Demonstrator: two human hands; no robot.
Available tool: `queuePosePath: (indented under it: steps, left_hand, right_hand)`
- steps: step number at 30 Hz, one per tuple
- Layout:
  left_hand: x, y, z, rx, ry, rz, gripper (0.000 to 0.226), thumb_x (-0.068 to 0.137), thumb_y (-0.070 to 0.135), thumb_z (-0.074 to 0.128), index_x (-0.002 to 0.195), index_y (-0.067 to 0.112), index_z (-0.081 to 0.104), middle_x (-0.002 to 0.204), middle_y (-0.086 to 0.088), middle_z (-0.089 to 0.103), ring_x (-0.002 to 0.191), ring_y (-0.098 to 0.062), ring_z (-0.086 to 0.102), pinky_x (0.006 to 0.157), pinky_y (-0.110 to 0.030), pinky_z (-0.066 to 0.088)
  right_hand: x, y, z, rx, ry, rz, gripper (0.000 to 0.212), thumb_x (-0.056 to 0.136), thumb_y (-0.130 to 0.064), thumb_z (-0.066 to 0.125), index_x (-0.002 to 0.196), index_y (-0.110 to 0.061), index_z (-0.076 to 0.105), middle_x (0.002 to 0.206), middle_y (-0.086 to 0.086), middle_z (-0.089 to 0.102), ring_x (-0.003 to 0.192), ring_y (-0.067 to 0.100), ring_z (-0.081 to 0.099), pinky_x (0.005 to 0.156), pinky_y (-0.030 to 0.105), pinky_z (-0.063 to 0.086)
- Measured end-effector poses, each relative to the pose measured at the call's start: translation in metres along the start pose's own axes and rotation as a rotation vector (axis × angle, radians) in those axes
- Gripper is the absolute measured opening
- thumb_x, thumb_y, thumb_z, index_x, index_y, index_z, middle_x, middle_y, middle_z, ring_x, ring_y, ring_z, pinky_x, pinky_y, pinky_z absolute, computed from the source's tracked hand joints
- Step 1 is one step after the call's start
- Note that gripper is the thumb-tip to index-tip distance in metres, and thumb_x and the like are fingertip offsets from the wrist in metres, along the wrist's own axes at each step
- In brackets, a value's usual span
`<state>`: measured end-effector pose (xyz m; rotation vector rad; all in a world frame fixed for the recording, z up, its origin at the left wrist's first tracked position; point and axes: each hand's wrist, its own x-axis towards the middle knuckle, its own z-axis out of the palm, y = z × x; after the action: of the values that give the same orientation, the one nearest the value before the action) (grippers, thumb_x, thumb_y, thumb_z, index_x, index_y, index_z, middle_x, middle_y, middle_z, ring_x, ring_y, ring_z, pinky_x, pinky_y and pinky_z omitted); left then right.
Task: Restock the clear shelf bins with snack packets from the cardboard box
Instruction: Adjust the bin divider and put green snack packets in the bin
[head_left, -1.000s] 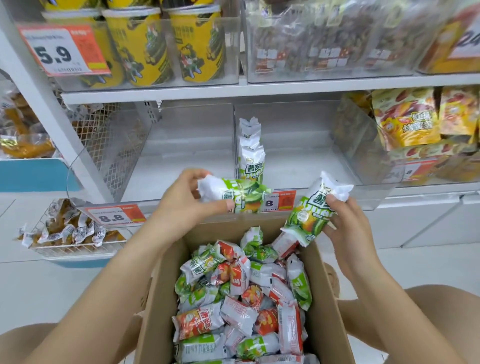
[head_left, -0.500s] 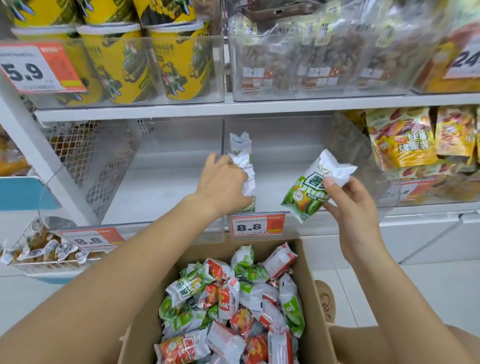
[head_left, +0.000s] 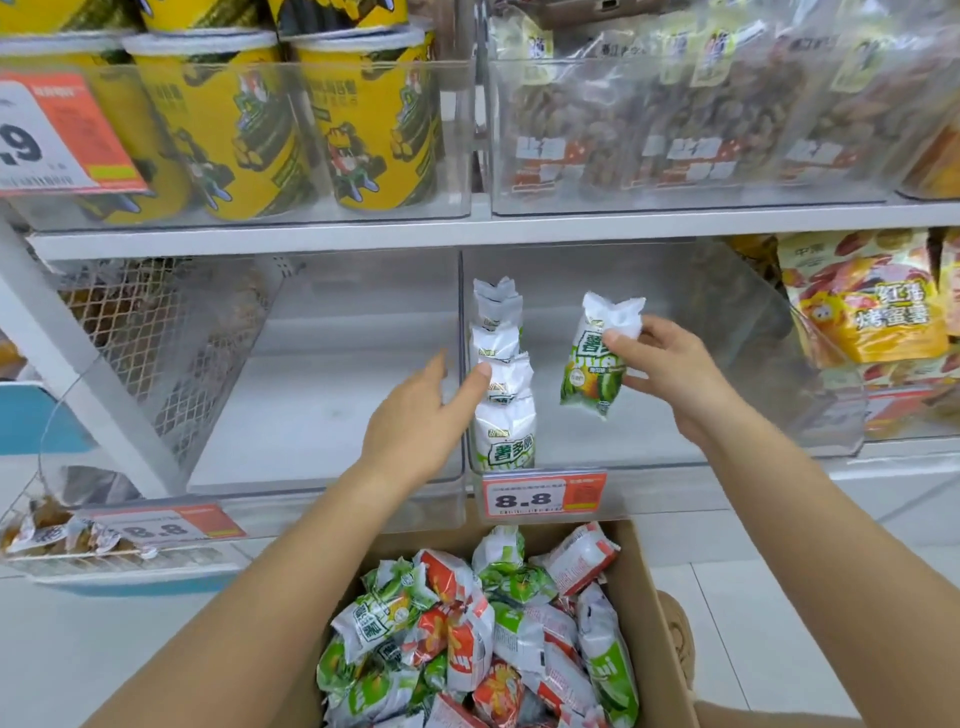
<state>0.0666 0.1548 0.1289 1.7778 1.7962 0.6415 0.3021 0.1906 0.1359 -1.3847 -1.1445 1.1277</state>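
A row of green-and-white snack packets (head_left: 503, 395) stands upright along the left wall of the right clear bin (head_left: 727, 462). My left hand (head_left: 421, 415) is open beside that row, its thumb touching one packet and its fingers on the other side of the divider between the two bins. My right hand (head_left: 670, 374) pinches another green packet (head_left: 597, 358) by its top, holding it upright inside the same bin, a little right of the row. Below, the cardboard box (head_left: 654, 623) holds several green and red packets. The left clear bin (head_left: 332, 400) holds nothing.
Yellow tubs (head_left: 358, 119) and bagged nuts (head_left: 675, 119) fill the bins on the shelf above. Orange snack bags (head_left: 867, 306) sit to the right. A wire basket (head_left: 156, 343) is at left. Price tags reading 8.8 (head_left: 543, 496) hang on the bin fronts.
My left hand set its green packet into the row in the right bin and let go, fingers now spread. My right hand carried its packet up from the box into the bin.
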Motion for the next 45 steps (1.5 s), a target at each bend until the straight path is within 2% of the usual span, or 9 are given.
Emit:
queuePosePath:
  steps: [6, 9, 14, 23, 27, 33, 40, 43, 45]
  left_hand:
    - [0.001, -0.006, 0.007, -0.255, -0.020, -0.023, 0.059, 0.093, 0.061, 0.040, 0.143, 0.028, 0.041, 0.135, 0.012, 0.052, 0.118, -0.011, 0.051, 0.099, -0.030, 0.037]
    - [0.001, -0.006, 0.006, -0.305, -0.044, -0.023, 0.059, 0.092, 0.061, 0.043, 0.143, 0.031, 0.040, 0.129, 0.017, 0.052, 0.093, 0.006, 0.052, 0.092, -0.026, 0.036]
    - [0.002, -0.007, 0.008, -0.320, -0.029, -0.020, 0.061, 0.090, 0.062, 0.045, 0.143, 0.033, 0.039, 0.123, 0.020, 0.051, 0.080, 0.023, 0.040, 0.088, -0.024, 0.034]
    - [0.004, -0.014, 0.012, -0.373, -0.027, -0.044, 0.072, 0.071, 0.077, 0.040, 0.135, 0.045, 0.046, 0.126, 0.023, 0.059, 0.100, 0.011, 0.056, 0.102, -0.035, 0.044]
    - [0.005, -0.016, 0.013, -0.377, -0.022, -0.036, 0.071, 0.073, 0.075, 0.041, 0.137, 0.044, 0.046, 0.124, 0.022, 0.061, 0.087, 0.011, 0.060, 0.097, -0.031, 0.046]
    - [0.004, -0.020, 0.016, -0.353, -0.029, -0.033, 0.065, 0.078, 0.071, 0.040, 0.136, 0.044, 0.047, 0.107, -0.007, 0.070, 0.086, 0.000, 0.062, 0.087, -0.016, 0.045]
    - [0.005, -0.018, 0.015, -0.264, 0.014, -0.003, 0.076, 0.074, 0.078, 0.030, 0.137, 0.039, 0.048, 0.119, 0.017, 0.065, 0.105, 0.002, 0.057, 0.096, -0.032, 0.046]
    - [0.000, -0.012, 0.014, -0.157, 0.078, 0.007, 0.068, 0.085, 0.073, 0.031, 0.134, 0.033, 0.052, 0.098, 0.009, 0.071, 0.092, -0.001, 0.060, 0.080, -0.028, 0.046]
    - [-0.003, -0.007, 0.012, -0.081, 0.170, 0.030, 0.061, 0.090, 0.067, 0.032, 0.133, 0.031, 0.054, 0.109, 0.008, 0.068, 0.101, -0.008, 0.060, 0.079, -0.027, 0.042]
  right_hand:
    - [0.062, 0.014, 0.033, -0.131, 0.042, 0.043, 0.031, 0.087, -0.010, 0.068, 0.116, -0.004, 0.057, 0.104, 0.008, 0.066, 0.095, 0.023, 0.063, 0.088, 0.041, 0.053]
    - [0.076, 0.018, 0.052, -0.097, -0.020, 0.070, 0.028, 0.088, -0.010, 0.068, 0.110, -0.013, 0.051, 0.093, -0.001, 0.061, 0.094, 0.022, 0.060, 0.084, 0.036, 0.052]
    - [0.083, 0.028, 0.056, -0.145, -0.044, 0.102, 0.042, 0.088, -0.013, 0.068, 0.126, -0.005, 0.052, 0.113, 0.008, 0.061, 0.102, 0.024, 0.060, 0.088, 0.038, 0.052]
    - [0.116, 0.024, 0.056, -0.199, 0.063, 0.058, 0.048, 0.087, -0.009, 0.068, 0.131, -0.008, 0.050, 0.127, 0.009, 0.059, 0.104, 0.020, 0.057, 0.096, 0.041, 0.050]
    - [0.122, 0.033, 0.070, -0.198, 0.103, 0.005, 0.048, 0.086, -0.013, 0.069, 0.131, -0.012, 0.051, 0.127, 0.010, 0.059, 0.113, 0.025, 0.057, 0.097, 0.046, 0.050]
    - [0.129, 0.042, 0.070, -0.155, 0.184, 0.040, 0.039, 0.081, -0.022, 0.075, 0.111, -0.015, 0.050, 0.110, 0.008, 0.063, 0.103, 0.027, 0.063, 0.094, 0.045, 0.051]
    - [0.110, 0.018, 0.048, -0.238, 0.035, 0.125, 0.041, 0.091, -0.038, 0.062, 0.123, -0.014, 0.054, 0.123, 0.004, 0.057, 0.108, 0.023, 0.058, 0.089, 0.034, 0.053]
    - [0.079, -0.002, 0.030, -0.211, 0.003, 0.092, 0.017, 0.097, -0.025, 0.052, 0.111, -0.016, 0.056, 0.111, 0.008, 0.061, 0.091, 0.019, 0.059, 0.084, 0.032, 0.051]
    - [0.049, -0.012, 0.019, -0.160, 0.001, -0.006, 0.015, 0.098, -0.018, 0.052, 0.110, -0.013, 0.059, 0.096, 0.008, 0.066, 0.074, 0.012, 0.062, 0.074, 0.025, 0.051]
